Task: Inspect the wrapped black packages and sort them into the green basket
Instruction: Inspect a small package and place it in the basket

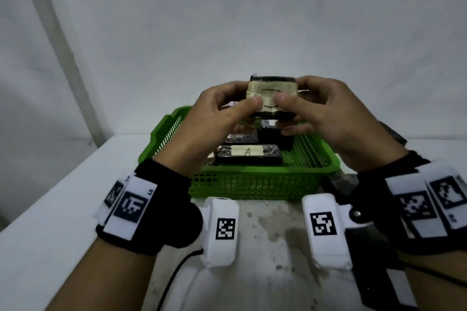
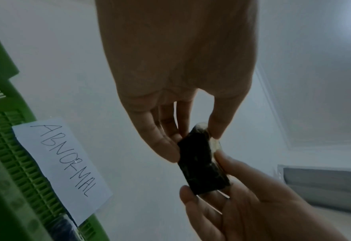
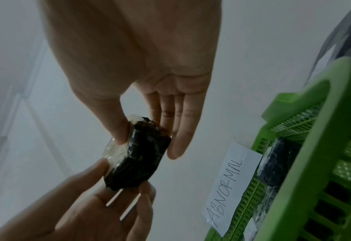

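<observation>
Both hands, left hand (image 1: 214, 118) and right hand (image 1: 336, 118), pinch black package (image 1: 274, 98) above green basket (image 1: 252, 184)

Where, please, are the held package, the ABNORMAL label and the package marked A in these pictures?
held package (image 1: 273, 93): head view, on its taped face.
ABNORMAL label (image 2: 63, 163): left wrist view, on the middle of the paper.
package marked A (image 1: 249, 154): head view, on its tape strip.
</observation>
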Tool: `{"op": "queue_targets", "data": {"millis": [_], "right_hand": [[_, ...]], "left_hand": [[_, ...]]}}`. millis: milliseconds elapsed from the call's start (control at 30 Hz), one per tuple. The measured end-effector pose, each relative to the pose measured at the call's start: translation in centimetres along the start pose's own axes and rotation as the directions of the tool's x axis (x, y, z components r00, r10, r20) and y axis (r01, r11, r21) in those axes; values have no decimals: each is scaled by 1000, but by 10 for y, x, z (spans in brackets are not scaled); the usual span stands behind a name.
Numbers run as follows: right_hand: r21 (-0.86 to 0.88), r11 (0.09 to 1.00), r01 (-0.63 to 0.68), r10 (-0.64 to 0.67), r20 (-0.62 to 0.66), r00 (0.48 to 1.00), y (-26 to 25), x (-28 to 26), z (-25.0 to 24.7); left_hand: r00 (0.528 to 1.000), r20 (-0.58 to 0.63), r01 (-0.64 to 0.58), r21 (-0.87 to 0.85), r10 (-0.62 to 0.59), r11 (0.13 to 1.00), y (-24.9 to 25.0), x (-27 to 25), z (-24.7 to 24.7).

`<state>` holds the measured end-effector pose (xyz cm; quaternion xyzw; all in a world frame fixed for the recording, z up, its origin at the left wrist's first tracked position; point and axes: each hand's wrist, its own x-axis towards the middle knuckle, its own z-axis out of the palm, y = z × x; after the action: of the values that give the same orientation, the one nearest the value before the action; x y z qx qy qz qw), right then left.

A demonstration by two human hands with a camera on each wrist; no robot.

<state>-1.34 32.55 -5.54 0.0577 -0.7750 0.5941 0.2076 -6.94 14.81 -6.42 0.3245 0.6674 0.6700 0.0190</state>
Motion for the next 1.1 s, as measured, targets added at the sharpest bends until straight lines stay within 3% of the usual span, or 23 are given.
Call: {"op": "queue_targets", "data": {"millis": [167, 500, 733, 867, 933, 1033, 1100], "right_hand": [[-75, 993, 89, -91, -23, 996, 0, -6, 4], [11, 1000, 8, -8, -3, 1000, 1, -6, 4], [-182, 976, 120, -138, -87, 987, 2, -8, 9], [-151, 975, 164, -184, -134, 974, 0, -10, 11], [-74, 988, 133, -140, -94, 986, -1, -10, 9], [86, 996, -27, 23, 51, 998, -4, -10, 6], [156, 986, -65, 56, 60, 997, -5, -9, 5]], "left_hand": [[1000, 27, -14, 85, 12, 996, 0, -6, -3], [999, -4, -39, 110, 39, 993, -5, -4, 1], [990, -76, -98, 200, 115, 975, -7, -4, 5], [979, -94, -163, 191, 183, 968, -4, -4, 4], [975, -86, -182, 210, 204, 961, -3, -4, 1], [974, -56, -199, 255, 220, 946, -5, -4, -1], [982, 19, -187, 208, 187, 960, -6, -5, 1]]}}
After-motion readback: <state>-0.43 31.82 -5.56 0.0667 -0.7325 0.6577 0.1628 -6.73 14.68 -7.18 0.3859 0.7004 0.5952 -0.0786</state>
